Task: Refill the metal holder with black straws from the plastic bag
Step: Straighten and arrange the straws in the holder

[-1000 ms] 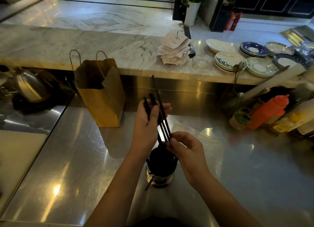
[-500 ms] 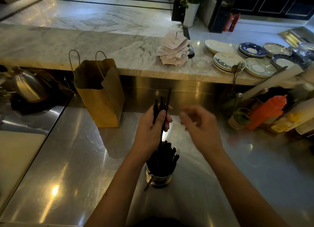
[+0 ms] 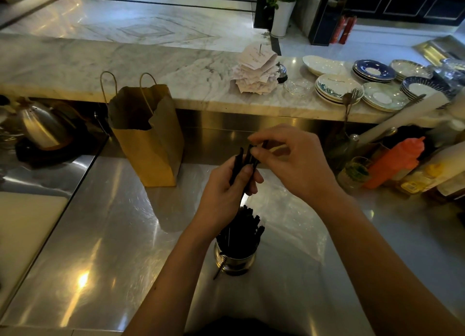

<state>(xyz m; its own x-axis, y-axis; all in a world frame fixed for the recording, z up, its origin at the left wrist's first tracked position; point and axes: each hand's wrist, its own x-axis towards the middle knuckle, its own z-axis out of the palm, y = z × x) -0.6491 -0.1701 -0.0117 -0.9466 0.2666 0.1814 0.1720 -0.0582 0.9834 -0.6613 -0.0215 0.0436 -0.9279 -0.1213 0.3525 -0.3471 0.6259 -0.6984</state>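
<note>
I record the left hand [image 3: 224,184] closed around a small bunch of thin black plastic straws [image 3: 243,162], held near upright with their upper ends standing clear above the fist. The right hand [image 3: 289,164] sits just beside and slightly above that grip, thumb and forefinger pinched together on the top end of one straw in the bunch. Directly below the grip stands the round polished metal holder [image 3: 235,260], already packed with black straws [image 3: 242,227] whose ends fan out above its rim; one straw hangs outside the holder's left wall. Under and to the right of the grip lies a clear, crinkled plastic bag [image 3: 297,219], flat on the brushed stainless-steel counter [image 3: 105,235]. Left of the grip stands a brown kraft paper bag with twisted cord handles [image 3: 148,139], its mouth torn and open. Beyond the grip, on the veined marble ledge [image 3: 125,66], I note a spike of white paper receipts [image 3: 255,70]; their print is too small to read. Right of that are stacked patterned ceramic saucers [image 3: 337,88]. To the right of the grip, an orange plastic squeeze bottle [image 3: 395,162] leans; nearby labels are illegible.
</note>
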